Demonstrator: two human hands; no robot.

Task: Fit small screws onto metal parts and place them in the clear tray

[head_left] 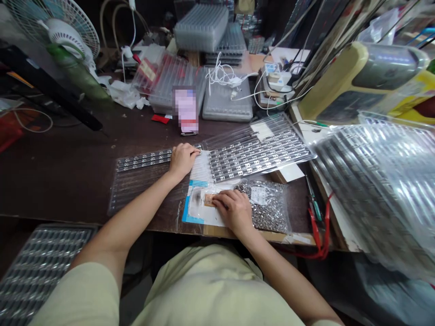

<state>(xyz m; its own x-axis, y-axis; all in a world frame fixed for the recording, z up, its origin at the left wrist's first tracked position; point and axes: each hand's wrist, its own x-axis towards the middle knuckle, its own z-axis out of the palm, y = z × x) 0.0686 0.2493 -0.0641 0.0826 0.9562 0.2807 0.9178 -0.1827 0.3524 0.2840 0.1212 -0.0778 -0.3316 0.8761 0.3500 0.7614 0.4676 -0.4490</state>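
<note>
My left hand (pixel 183 159) is closed at the right end of the filled rows in a clear ribbed plastic tray (pixel 136 190); its fingertips pinch something too small to make out. Dark strip-like parts with metal bits (pixel 144 159) lie in that tray's upper grooves. My right hand (pixel 236 208) has thumb and fingers pressed together beside a small orange-brown block (pixel 208 200), and what they hold is hidden. The block sits in a clear shallow container (pixel 195 203) on a white sheet with blue tape (pixel 186 213). Touching the right hand's side is a clear bag of small metal parts (pixel 270 210).
A second ribbed tray (pixel 258 149) with rows of parts lies tilted at right. Stacked clear trays (pixel 380 190) crowd the far right, near red-handled pliers (pixel 316 226). Behind stand a phone (pixel 186 111), tangled white cables (pixel 222 77) and a fan (pixel 64 34).
</note>
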